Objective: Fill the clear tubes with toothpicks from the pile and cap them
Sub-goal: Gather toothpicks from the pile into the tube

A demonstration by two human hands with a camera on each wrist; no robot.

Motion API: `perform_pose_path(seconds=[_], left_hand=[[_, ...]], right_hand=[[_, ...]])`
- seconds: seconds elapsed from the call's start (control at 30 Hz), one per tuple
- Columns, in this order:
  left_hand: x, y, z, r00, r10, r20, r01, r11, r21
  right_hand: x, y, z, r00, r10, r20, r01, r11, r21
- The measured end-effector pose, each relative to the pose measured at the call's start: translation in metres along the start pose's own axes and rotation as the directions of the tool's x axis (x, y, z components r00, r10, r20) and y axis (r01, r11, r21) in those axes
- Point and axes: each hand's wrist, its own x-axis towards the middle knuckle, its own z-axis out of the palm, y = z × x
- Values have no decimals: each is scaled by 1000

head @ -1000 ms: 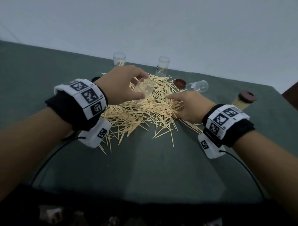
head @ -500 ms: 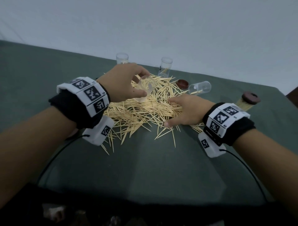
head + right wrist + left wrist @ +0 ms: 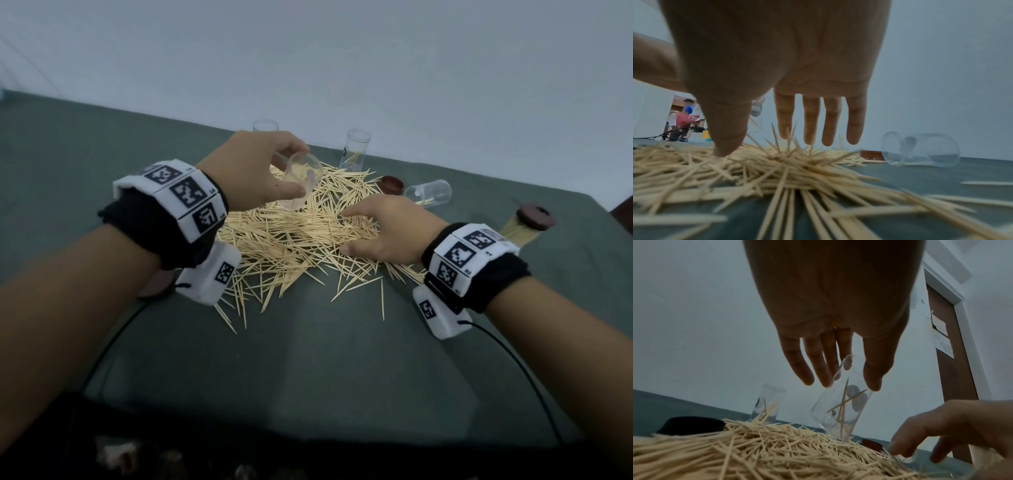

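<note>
One toothpick-packed clear tube with a brown cap (image 3: 524, 224) is laid right of the pale wooden toothpick pile (image 3: 291, 240), while a nearly empty clear plastic tube (image 3: 301, 180) is gripped over it by the left hand (image 3: 253, 174), the right hand (image 3: 383, 233) is spread loose on it, and three other tubes are judged unfilled.

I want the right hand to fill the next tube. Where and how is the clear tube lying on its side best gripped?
Judging by its pose, grip the tipped tube across its round middle, coming down from above with thumb and fingers on opposite sides. It lies flat on the table with its open mouth toward the pile, so its ends are awkward.
</note>
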Motion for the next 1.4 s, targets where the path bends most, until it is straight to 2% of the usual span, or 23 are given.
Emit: perform_pose_path(seconds=[0.2,0.3,0.53,0.87,1.03,1.2,1.33,1.4], left_hand=[[-1,0,0,1000,7,-3,-7,1000,1],[-1,-1,1,1000,5,-3,-5,1000,0],[-2,-2,0,1000,-1,3,1,1000,4],[1,4,7,1000,11,23,-11,1000,6],[-1,5,9,999,9,40,-9,1000,9],[-2,5,11,999,15,50,-16,1000,14],[-3,4,11,999,10,49,-11,1000,6],[-4,4,12,998,8,55,-9,1000,9]], right_hand=[[25,-34,-2,996,-66,67,72,993,-93],[35,-42,-2,992,-48,117,62,991,-118],[43,-41,1,997,-55,48,61,989,-136],[5,-1,-21,997,36,-63,-38,999,-33],[-15,24,-17,996,77,33,-76,997,-15],[-28,41,-14,995,102,8,-102,990,92],[-33,55,-19,959,223,175,-225,974,-7],[-35,56,-15,934,253,250,-241,967,-78]])
